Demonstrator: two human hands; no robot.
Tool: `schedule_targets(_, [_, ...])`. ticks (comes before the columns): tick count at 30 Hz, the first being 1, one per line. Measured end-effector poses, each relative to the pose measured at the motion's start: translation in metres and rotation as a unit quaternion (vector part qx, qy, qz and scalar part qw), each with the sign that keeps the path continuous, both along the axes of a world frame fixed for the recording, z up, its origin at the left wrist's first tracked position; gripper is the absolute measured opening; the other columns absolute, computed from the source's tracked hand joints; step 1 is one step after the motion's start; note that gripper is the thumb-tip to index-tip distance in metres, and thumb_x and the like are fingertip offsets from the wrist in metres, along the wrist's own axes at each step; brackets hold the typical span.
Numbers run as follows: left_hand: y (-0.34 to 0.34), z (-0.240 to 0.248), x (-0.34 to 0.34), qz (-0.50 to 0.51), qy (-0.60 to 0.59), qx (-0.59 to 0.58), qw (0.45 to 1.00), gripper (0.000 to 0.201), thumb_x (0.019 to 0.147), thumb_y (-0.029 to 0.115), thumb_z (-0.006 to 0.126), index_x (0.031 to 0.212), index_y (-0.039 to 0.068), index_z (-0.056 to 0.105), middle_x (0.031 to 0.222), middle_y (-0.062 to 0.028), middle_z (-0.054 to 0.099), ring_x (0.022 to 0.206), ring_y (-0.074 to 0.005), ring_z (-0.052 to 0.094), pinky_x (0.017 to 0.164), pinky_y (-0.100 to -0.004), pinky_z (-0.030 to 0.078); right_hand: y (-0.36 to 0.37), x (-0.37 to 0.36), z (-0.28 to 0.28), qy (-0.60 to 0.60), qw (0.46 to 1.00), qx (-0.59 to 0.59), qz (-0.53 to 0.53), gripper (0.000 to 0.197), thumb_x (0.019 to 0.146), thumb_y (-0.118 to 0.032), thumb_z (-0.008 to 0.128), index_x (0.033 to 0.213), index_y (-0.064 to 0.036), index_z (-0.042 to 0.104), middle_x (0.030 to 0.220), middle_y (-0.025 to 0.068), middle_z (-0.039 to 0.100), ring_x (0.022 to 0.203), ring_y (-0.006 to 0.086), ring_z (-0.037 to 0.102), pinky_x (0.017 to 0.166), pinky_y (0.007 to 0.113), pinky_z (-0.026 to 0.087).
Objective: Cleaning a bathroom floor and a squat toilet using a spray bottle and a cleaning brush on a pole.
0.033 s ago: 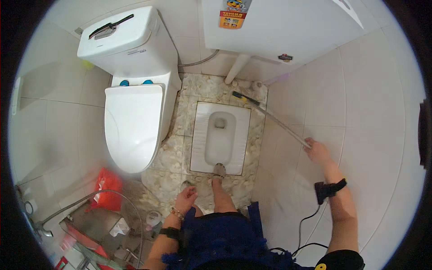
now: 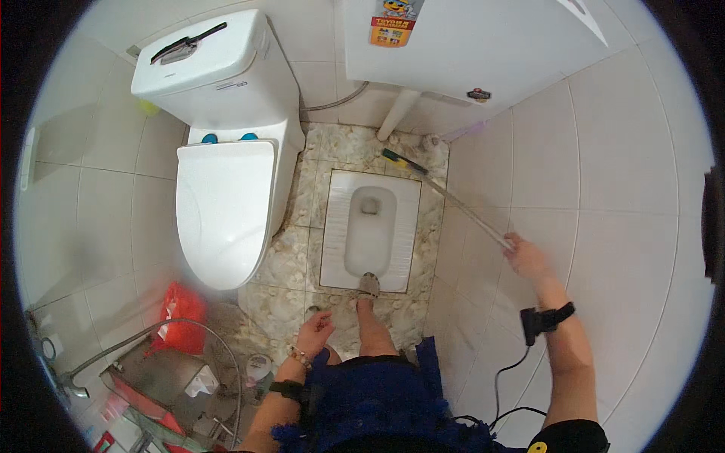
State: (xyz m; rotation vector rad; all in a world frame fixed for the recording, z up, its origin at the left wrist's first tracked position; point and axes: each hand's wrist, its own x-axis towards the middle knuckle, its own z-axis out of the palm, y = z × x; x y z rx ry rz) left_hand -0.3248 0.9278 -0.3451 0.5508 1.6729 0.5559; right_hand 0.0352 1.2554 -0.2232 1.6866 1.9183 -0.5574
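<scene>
My right hand is closed round the end of the pale pole of a long-handled brush. The pole slants away to the far left, down to a narrow dark head with green and yellow on it. That head is over the stone-patterned floor behind the squat toilet, near its far right corner. My left hand hangs low in front of my body with fingers loosely bent and a little apart, and nothing shows in it. A slippered foot rests on the squat toilet's near edge.
At left stands a white toilet, lid down, with a dark stick-like thing on its tank. A white panel juts out above a pipe. A red bag, shower hose and clutter lie lower left. Tiled wall at right.
My right hand has shifted slightly left and toward me with the brush. The brush head has moved a little left and away, turning to show more green and yellow. My left hand barely moves.
</scene>
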Motion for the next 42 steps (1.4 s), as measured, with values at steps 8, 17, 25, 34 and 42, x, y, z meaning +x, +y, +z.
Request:
schedule_targets(8, [-0.046,0.0,-0.012,-0.164,0.007,0.06,0.985,0.035,0.077,0.024,0.059,0.108,0.009,0.054,0.085,-0.0098,0.063,0.078,-0.0219,0.061,0.07,-0.0313,0.048,-0.159,-0.09,-0.142,0.226,0.926,-0.102,-0.285,0.038,0.083,-0.027,0.054,0.118,-0.015,0.044,0.059,0.008,0.05,0.045,0.0181,0.05,0.042,0.032,0.043])
schedule_targets(17, [-0.08,-0.047,-0.038,-0.306,0.073,-0.021,0.949,0.046,0.077,0.035,0.058,0.115,0.009,0.05,0.097,-0.0141,0.061,0.086,-0.0265,0.06,0.074,-0.0338,0.047,-0.316,-0.133,-0.158,0.333,0.763,-0.28,-0.478,0.045,0.087,-0.036,0.046,0.123,-0.0112,0.036,0.065,0.0074,0.049,0.047,0.014,0.047,0.04,0.03,0.042])
schedule_targets(25, [-0.025,-0.082,0.065,-0.283,0.182,0.116,0.935,0.056,0.078,0.02,0.051,0.128,0.003,0.032,0.119,-0.0252,0.045,0.108,-0.0394,0.045,0.091,-0.0389,0.038,-0.401,-0.107,-0.184,0.329,0.832,-0.158,-0.418,0.049,0.088,-0.042,0.039,0.127,-0.0118,0.036,0.063,0.0085,0.05,0.04,0.014,0.045,0.039,0.027,0.042])
schedule_targets(34, [-0.008,-0.139,0.107,-0.218,0.207,-0.114,0.947,0.068,0.081,0.024,0.052,0.135,0.007,0.014,0.121,-0.0231,0.043,0.099,-0.0346,0.053,0.083,-0.0383,0.045,-0.423,-0.126,-0.146,0.385,0.751,-0.246,-0.476,0.049,0.09,-0.039,0.038,0.132,-0.0162,0.03,0.06,0.007,0.05,0.043,0.0133,0.047,0.039,0.027,0.041])
schedule_targets(42, [-0.02,-0.237,0.061,-0.154,0.025,-0.173,0.973,0.063,0.085,0.03,0.047,0.13,0.002,0.014,0.091,-0.0221,0.057,0.07,-0.0316,0.06,0.056,-0.0451,0.049,-0.487,-0.145,-0.222,0.418,0.804,-0.124,-0.405,0.035,0.09,-0.036,0.039,0.101,-0.0037,0.047,0.057,0.0054,0.047,0.043,0.0153,0.045,0.038,0.029,0.037])
